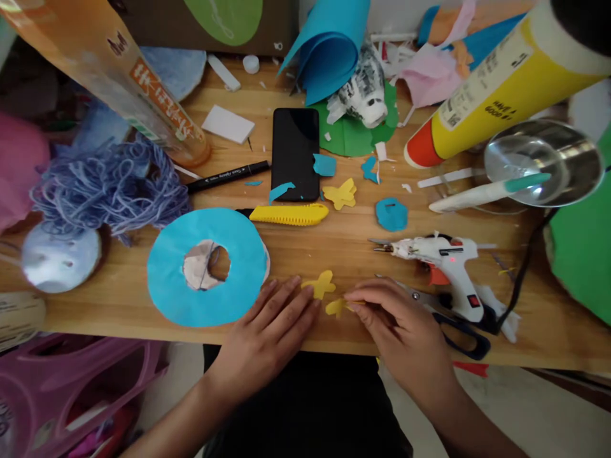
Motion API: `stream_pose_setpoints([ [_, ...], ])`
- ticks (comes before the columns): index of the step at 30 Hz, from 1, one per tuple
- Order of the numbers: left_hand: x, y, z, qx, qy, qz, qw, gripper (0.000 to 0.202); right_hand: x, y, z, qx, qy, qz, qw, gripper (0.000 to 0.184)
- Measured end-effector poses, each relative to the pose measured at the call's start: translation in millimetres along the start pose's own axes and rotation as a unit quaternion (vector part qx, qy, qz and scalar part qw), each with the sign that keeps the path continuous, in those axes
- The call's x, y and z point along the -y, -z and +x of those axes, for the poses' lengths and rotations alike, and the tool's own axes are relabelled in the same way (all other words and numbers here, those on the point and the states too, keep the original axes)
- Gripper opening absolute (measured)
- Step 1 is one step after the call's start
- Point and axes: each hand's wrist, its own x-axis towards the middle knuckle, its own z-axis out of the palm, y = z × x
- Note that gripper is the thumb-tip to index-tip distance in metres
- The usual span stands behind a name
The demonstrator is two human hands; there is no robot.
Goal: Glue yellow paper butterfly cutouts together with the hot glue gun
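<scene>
My left hand (274, 331) lies flat on the wooden table (334, 251) with its fingers stretched out, its fingertips just left of a small yellow paper cut-out (319, 284). My right hand (401, 327) is closed in a pinch on another small yellow paper piece (335, 308) at the table's front edge. A large blue paper ring (207, 267) lies to the left of my left hand.
A white glue gun (442, 257) and black-handled scissors (453, 327) lie right of my right hand. Behind are a yellow utility knife (289, 214), a black phone (295, 152), a black marker (226, 177), blue and yellow scraps, purple yarn (107, 187) and a metal bowl (544, 162).
</scene>
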Motion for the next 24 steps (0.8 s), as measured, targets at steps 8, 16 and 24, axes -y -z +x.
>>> stream_pose_setpoints([
  [8,2.2,-3.8,-0.8,-0.022,-0.015,-0.023,0.999,0.03,6.3,-12.1,4.9,-0.005,-0.09,-0.015,0.996,0.012],
  [16,3.3,-4.0,-4.3,-0.011,-0.023,-0.009,1.0,0.038,7.4,-18.3,13.4,0.002,-0.136,0.006,0.991,0.031],
  [24,3.8,-4.4,-4.5,-0.017,-0.022,-0.004,1.0,0.039,9.8,-18.4,16.6,0.003,-0.127,-0.033,0.991,0.032],
])
